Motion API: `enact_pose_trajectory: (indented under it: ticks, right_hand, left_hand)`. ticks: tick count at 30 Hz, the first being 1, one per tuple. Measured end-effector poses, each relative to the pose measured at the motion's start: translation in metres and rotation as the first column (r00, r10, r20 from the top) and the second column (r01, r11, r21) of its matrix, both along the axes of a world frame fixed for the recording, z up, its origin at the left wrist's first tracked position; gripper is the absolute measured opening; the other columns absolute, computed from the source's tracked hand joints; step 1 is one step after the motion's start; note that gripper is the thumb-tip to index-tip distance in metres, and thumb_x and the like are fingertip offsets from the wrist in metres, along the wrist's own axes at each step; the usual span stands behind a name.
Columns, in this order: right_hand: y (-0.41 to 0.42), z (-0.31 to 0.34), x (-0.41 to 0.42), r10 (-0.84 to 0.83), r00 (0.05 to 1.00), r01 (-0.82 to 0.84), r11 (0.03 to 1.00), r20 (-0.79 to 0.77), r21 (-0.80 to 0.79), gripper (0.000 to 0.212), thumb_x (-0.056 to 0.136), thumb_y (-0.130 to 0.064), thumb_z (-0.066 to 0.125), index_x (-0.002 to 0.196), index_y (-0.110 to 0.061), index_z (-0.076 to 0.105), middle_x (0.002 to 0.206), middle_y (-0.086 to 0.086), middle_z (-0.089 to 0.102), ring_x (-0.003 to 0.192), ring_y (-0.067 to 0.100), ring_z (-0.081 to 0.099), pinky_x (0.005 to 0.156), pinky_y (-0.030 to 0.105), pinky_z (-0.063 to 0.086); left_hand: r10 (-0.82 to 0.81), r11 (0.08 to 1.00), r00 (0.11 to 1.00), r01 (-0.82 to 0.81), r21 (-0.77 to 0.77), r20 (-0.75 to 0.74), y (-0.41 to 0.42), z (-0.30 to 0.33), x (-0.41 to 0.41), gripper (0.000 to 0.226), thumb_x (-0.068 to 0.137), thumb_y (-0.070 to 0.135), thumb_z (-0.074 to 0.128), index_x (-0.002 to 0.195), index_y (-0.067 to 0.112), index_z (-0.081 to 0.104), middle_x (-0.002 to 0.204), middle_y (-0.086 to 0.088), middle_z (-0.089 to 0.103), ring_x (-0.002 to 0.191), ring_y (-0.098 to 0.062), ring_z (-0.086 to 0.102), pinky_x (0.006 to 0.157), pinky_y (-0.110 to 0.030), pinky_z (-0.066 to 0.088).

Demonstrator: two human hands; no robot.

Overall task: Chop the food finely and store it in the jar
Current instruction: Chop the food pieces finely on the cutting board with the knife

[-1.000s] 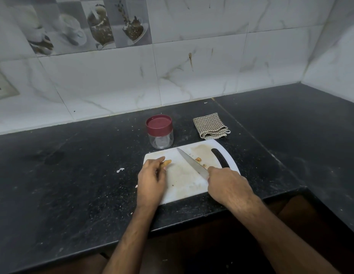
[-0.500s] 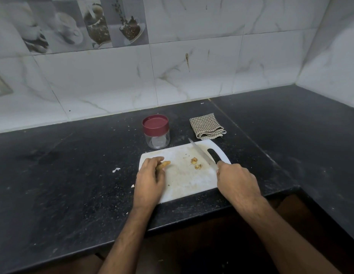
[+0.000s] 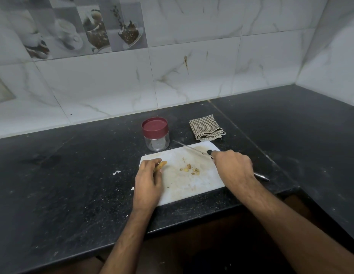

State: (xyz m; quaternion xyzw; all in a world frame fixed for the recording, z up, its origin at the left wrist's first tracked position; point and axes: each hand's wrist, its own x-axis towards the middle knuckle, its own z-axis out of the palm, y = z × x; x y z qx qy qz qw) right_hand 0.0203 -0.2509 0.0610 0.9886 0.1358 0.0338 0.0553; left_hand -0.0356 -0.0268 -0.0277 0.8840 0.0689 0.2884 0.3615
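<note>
On the white chopping board [image 3: 184,186], the left hand [image 3: 148,180] pinches the uncut food piece [image 3: 161,165], its grip curled close; the right hand [image 3: 233,167] wraps the knife [image 3: 192,150] handle. Tuck fingertips back, slice thin — chopped bits [image 3: 190,169] lie mid-board. Beyond, the jar [image 3: 156,135] seems empty, lid on.

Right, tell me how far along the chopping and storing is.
Done: a few chopped bits lie on the cutting board. In hand: the left hand holds the uncut piece, and the right hand grips the knife, its blade clear of the food. Left: the finer chopping and all storing; the jar looks empty, with its red lid on.
</note>
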Motion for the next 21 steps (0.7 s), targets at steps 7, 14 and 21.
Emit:
enact_pose_trajectory:
  ticks: [7, 14, 21]
  right_hand:
    - [-0.022, -0.015, -0.007, 0.036, 0.997, -0.031, 0.996, -0.065, 0.085, 0.042, 0.099, -0.016, 0.054, 0.133, -0.04, 0.057, 0.095, -0.004, 0.064, 0.089, 0.018, 0.059, 0.074, 0.039, 0.058]
    - [-0.04, -0.017, -0.01, -0.018, 0.999, 0.011, 0.99, 0.049, 0.142, 0.031, 0.101, -0.02, 0.053, 0.12, -0.041, 0.065, 0.078, -0.01, 0.059, 0.077, 0.012, 0.057, 0.06, 0.03, 0.051]
    - [-0.036, -0.011, 0.0, -0.083, 0.994, 0.095, 0.975, -0.071, 0.201, 0.022, 0.103, -0.042, 0.05, 0.111, -0.032, 0.068, 0.08, -0.006, 0.061, 0.076, 0.014, 0.059, 0.063, 0.033, 0.054]
  left_hand:
    - [0.01, 1.0, 1.0, -0.01, -0.007, 0.012, 0.0, 0.0, 0.001, 0.027, 0.096, 0.007, 0.062, 0.122, 0.014, 0.066, 0.114, 0.011, 0.057, 0.102, -0.003, 0.056, 0.094, -0.025, 0.049]
    - [0.0, 1.0, 1.0, 0.0, 0.003, 0.016, 0.002, -0.005, 0.004, 0.028, 0.095, 0.006, 0.063, 0.122, 0.011, 0.066, 0.113, 0.008, 0.059, 0.103, -0.007, 0.058, 0.094, -0.025, 0.049]
    - [0.005, 1.0, 1.0, -0.005, 0.007, 0.011, -0.001, -0.002, 0.001, 0.026, 0.096, 0.008, 0.063, 0.121, 0.014, 0.066, 0.111, 0.011, 0.058, 0.101, -0.003, 0.056, 0.092, -0.024, 0.049]
